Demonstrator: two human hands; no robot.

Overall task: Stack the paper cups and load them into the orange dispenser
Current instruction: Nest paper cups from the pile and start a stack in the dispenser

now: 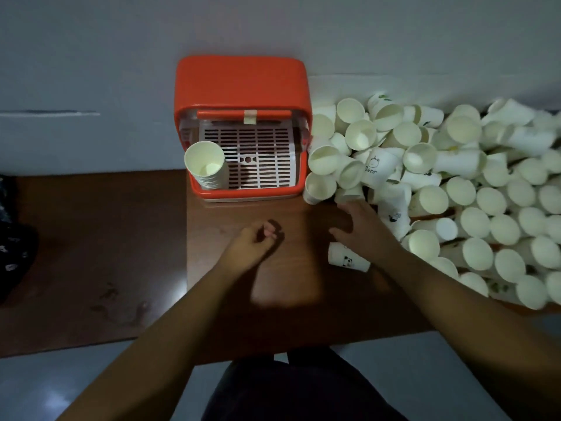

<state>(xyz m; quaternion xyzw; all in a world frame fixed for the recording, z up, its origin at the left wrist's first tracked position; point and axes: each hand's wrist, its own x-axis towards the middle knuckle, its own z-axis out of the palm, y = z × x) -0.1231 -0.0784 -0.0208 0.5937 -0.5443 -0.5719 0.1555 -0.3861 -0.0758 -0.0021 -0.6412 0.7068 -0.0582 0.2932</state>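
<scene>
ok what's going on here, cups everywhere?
A person is partway through loading paper cups into the orange dispenser: one short stack stands at the front left of its tray. The right hand, fingers spread and empty, reaches toward the loose pile on the right of the table. One cup lies on its side by that wrist. The left hand hangs loosely curled, holding nothing.

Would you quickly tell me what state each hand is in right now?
Left hand: loosely curled, holding nothing.
Right hand: open, fingers spread beside the loose cups, holding nothing.
</scene>
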